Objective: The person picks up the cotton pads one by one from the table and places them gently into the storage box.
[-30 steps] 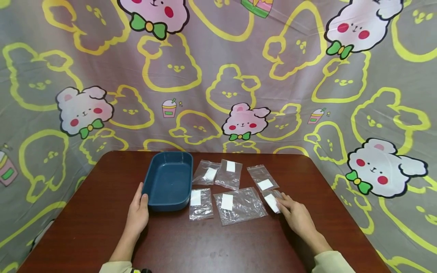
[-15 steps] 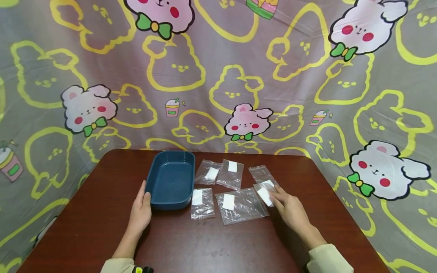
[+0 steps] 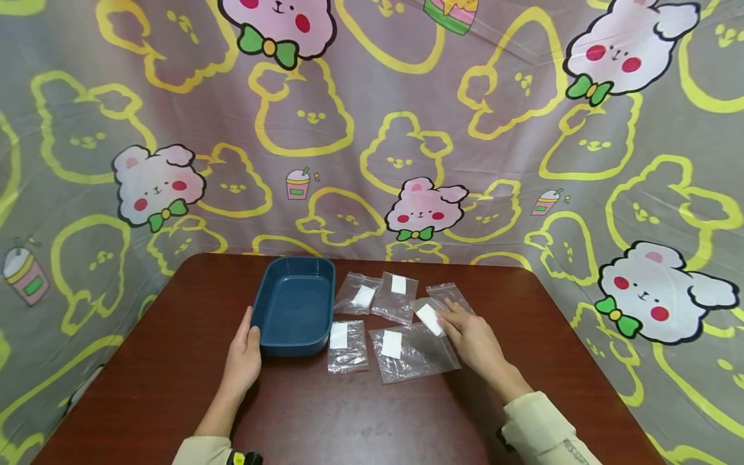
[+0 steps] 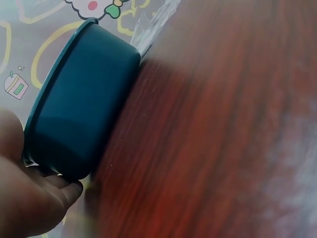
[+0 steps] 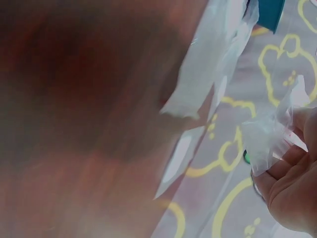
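- Looking down from the head view, the right hand [image 3: 473, 336] pinches a small clear bag [image 3: 429, 316] with a white slip inside, lifted just off the brown table [image 3: 372, 413] above the largest flat bag [image 3: 415, 352].
- The left hand [image 3: 245, 361] rests against the near left corner of the blue tray [image 3: 295, 305], fingers relaxed along its wall and curled round nothing; the tray holds nothing.
- Four more bags lie flat on the table: one just beside the tray's near end [image 3: 347, 346], two side by side near its far end [image 3: 356, 299] [image 3: 396, 296], and one partly behind the right hand [image 3: 449, 295]. Each one whose middle shows carries a white slip.
- Risk, as I judge it: the thin film is slick, so a light pinch could let the bag slide out, or its trailing edge could drag the large bag underneath.
- Left wrist view: the tray's outer wall [image 4: 79, 119] fills the frame, with fingertips [image 4: 59, 191] pressed against its lower edge. A shove could skid it into the bags beside it.
- Right wrist view: blurred, but the crumpled bag [image 5: 270, 136] sits gripped between fingers [image 5: 292, 158], with other bags hazy beyond.
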The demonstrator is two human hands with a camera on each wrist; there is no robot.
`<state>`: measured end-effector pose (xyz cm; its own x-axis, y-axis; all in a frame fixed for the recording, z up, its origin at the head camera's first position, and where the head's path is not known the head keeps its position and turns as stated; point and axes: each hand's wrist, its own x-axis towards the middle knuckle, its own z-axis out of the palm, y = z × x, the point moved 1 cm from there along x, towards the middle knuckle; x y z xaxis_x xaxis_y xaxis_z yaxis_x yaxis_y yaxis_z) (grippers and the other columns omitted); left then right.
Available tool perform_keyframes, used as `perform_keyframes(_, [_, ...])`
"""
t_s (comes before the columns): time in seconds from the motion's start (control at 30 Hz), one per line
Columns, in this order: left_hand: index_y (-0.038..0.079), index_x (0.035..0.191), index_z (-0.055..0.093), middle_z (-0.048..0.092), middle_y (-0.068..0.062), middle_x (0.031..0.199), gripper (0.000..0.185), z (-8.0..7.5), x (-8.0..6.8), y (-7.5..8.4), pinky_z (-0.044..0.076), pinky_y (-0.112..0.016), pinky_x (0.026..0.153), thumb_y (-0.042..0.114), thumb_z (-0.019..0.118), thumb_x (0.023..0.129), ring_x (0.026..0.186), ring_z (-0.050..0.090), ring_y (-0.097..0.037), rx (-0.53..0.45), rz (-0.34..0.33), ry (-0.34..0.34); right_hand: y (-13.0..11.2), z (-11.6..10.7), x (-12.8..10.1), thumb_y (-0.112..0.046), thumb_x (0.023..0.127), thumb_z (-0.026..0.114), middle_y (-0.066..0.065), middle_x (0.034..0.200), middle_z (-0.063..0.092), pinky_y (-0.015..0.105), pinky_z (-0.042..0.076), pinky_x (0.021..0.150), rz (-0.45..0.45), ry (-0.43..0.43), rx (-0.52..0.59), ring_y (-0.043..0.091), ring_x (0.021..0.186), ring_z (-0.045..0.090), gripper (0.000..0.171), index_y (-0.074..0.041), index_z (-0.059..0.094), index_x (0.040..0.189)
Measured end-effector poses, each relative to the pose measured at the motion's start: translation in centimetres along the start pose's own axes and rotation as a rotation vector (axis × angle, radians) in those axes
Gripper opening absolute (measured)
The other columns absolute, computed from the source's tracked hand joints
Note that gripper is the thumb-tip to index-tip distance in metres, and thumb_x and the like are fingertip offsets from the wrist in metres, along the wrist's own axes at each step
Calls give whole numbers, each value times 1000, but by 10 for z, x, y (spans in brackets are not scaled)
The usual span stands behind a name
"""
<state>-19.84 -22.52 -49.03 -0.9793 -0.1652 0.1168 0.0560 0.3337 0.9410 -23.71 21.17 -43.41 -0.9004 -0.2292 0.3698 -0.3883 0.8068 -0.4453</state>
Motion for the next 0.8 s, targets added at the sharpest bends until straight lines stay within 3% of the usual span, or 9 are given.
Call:
perform_keyframes(0.37, [13,163,7,9,-11,167,56,3,2,-1,11,-51,121,17,28,112,151,9,-32,20,-21,22,-39,16,32,-20,99,66,8,145,54,52,46,101,-59,-67,9,32,134,50,32,-12,70,130])
perform_keyframes(0.8, [6,162,10,12,-18,165,55,5,1,-1,14,-54,120,15,29,111,150,13,-39,60,17,44,-77,32,56,-24,101,64,5,148,51,51,45,104,-176,-126,-51,27,137,47,32,-16,70,131])
